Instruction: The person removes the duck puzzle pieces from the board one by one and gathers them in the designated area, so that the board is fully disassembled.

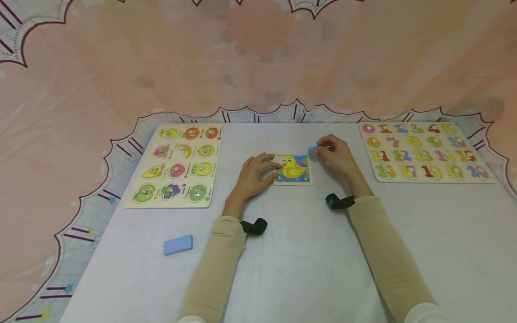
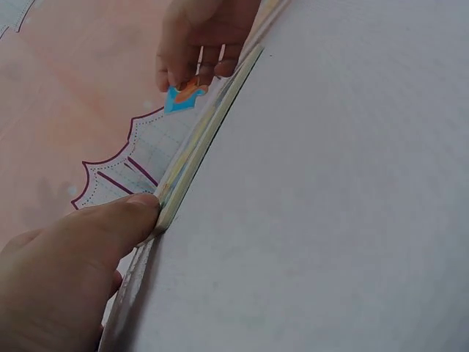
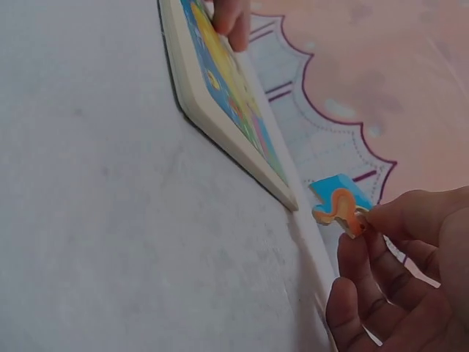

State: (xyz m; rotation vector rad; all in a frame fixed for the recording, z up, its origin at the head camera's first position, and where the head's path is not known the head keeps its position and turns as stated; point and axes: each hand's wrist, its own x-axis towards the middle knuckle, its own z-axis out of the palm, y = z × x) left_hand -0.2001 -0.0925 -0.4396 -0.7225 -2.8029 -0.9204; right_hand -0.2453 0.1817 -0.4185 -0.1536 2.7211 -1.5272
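In the head view, a small square duck puzzle [image 1: 294, 171] in a pale wooden frame lies at mid-table, a yellow duck on blue. My left hand [image 1: 254, 176] holds its left side, fingers over the upper left and thumb at the lower left edge. In the left wrist view, the thumb [image 2: 135, 209] presses the frame's rim. Just beyond the puzzle's upper right corner, my right hand [image 1: 339, 157] pinches a blue and orange puzzle piece [image 3: 339, 199] between thumb and fingers. The piece is raised and apart from the puzzle.
A fruit puzzle board [image 1: 175, 166] lies on the left and a number puzzle board [image 1: 428, 152] on the right. Nearer me, left of my left forearm, is a blue rectangular block [image 1: 178, 245]. Patterned cloth [image 1: 258, 67] hangs behind the white table [image 1: 291, 269].
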